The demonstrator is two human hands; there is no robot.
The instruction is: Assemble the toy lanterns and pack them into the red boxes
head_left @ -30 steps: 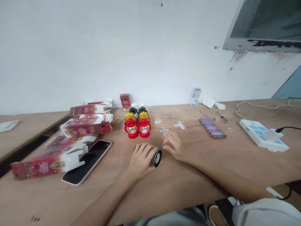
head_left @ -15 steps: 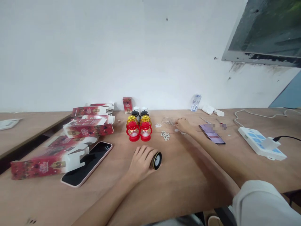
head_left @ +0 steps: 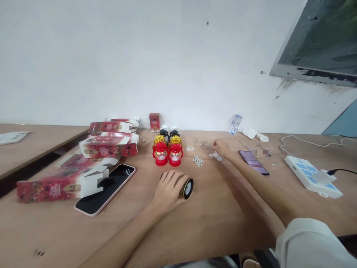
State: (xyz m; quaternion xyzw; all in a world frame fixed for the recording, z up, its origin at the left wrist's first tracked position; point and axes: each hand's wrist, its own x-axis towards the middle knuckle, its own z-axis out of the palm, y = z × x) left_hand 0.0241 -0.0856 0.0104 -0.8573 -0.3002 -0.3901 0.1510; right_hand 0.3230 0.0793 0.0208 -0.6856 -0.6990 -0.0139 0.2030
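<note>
My left hand (head_left: 170, 190) is wrapped round a black lantern (head_left: 187, 188) lying on its side on the table, its round gold-edged base with a white centre facing right. Most of its body is hidden under my fingers. Farther off, my right hand (head_left: 222, 147) is closed, fingers curled at the right edge of a tangle of thin wire handles (head_left: 203, 144). What its fingertips hold, if anything, is too small to make out. Just below it lie small white pieces (head_left: 216, 156). Left of those is a group of silver button cells (head_left: 198, 161), with more white bits (head_left: 189, 148) behind.
Red lanterns (head_left: 175, 154), gold lanterns (head_left: 175, 140) and black lanterns stand in rows. Opened red boxes (head_left: 110, 149) and a black-screened phone (head_left: 106, 190) lie left. Another phone (head_left: 253, 162), a screwdriver-like tool (head_left: 245, 145) and a white power strip (head_left: 312, 176) are right.
The view has shifted slightly. My right hand has drawn back a little from the white pieces, which show more fully. My left hand keeps its hold on the lantern.
</note>
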